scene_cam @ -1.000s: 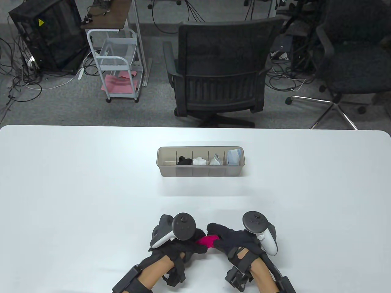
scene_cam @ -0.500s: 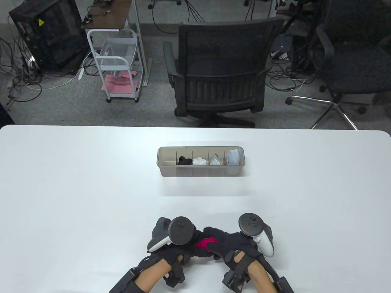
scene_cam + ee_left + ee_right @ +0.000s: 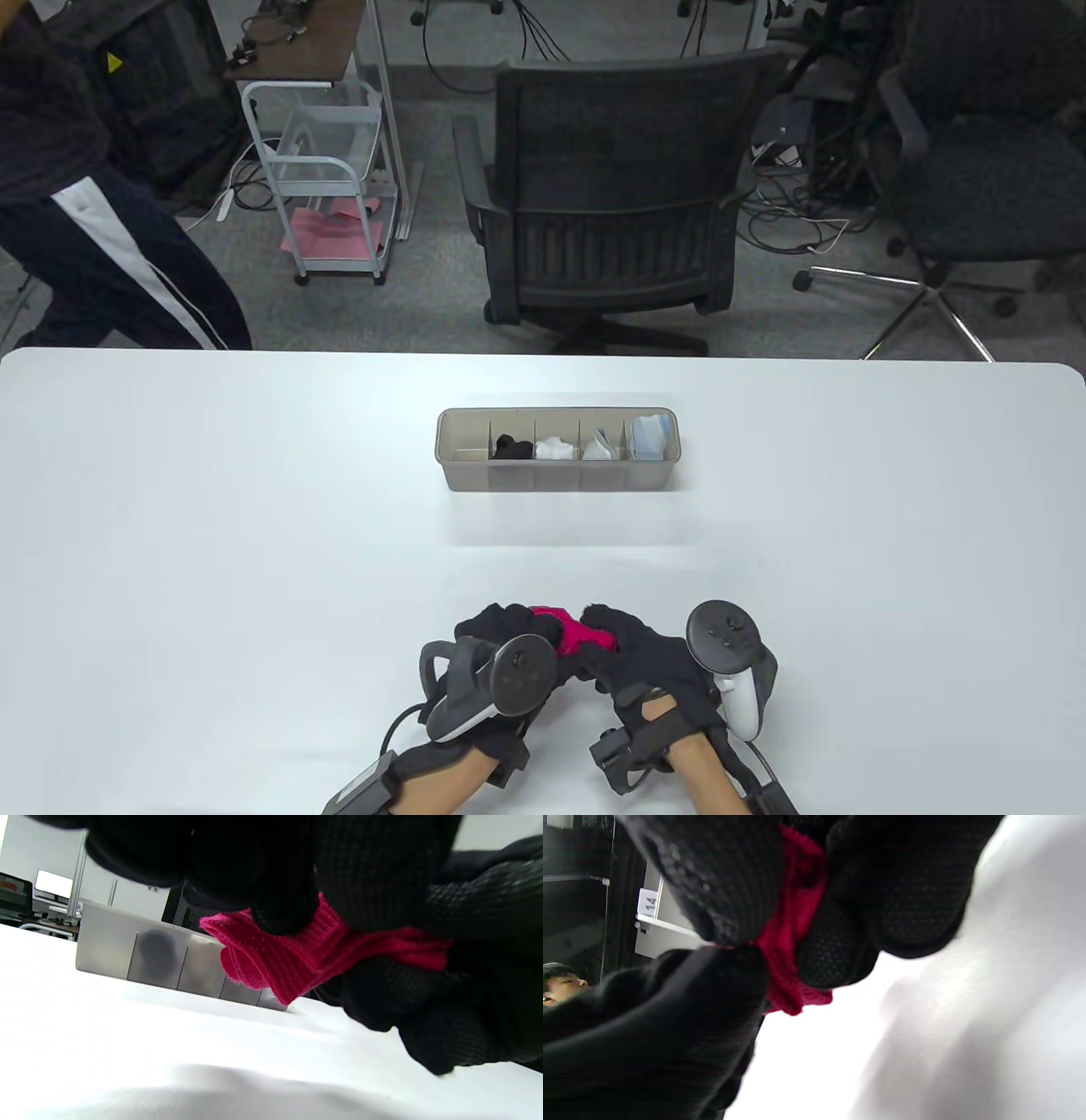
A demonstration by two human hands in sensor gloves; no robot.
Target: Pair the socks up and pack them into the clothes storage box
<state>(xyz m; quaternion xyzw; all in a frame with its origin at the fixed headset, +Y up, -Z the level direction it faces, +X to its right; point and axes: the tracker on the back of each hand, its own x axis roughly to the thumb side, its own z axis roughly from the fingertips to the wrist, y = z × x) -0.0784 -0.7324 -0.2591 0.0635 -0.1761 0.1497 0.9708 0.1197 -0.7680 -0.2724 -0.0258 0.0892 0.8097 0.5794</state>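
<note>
A bundle of red socks is pinched from both sides near the front edge of the white table: the left hand has its gloved fingers curled over the ribbed cuff from above, and the right hand is closed on the opposite end, the red knit being squeezed between its fingertips in the right wrist view. The socks are held just above the tabletop, with a folded edge hanging free below the left fingers. A tracker is strapped to the back of each hand, and the two hands are touching across the bundle. Well apart from the hands, toward the far side of the table, the clothes storage box is set, a translucent grey tray divided into five compartments; its leftmost compartment is seen bare, the next is filled by a black pair, then a white pair, then a white and grey pair, and the rightmost by a pale blue pair. Beyond the table a black office chair is placed, a white wire trolley is seen to its left, and a person in dark trousers with a white stripe is caught at the far left. In the right wrist view a small white tag printed "14" can be read on a pale panel in the background; no other writing is legible
</note>
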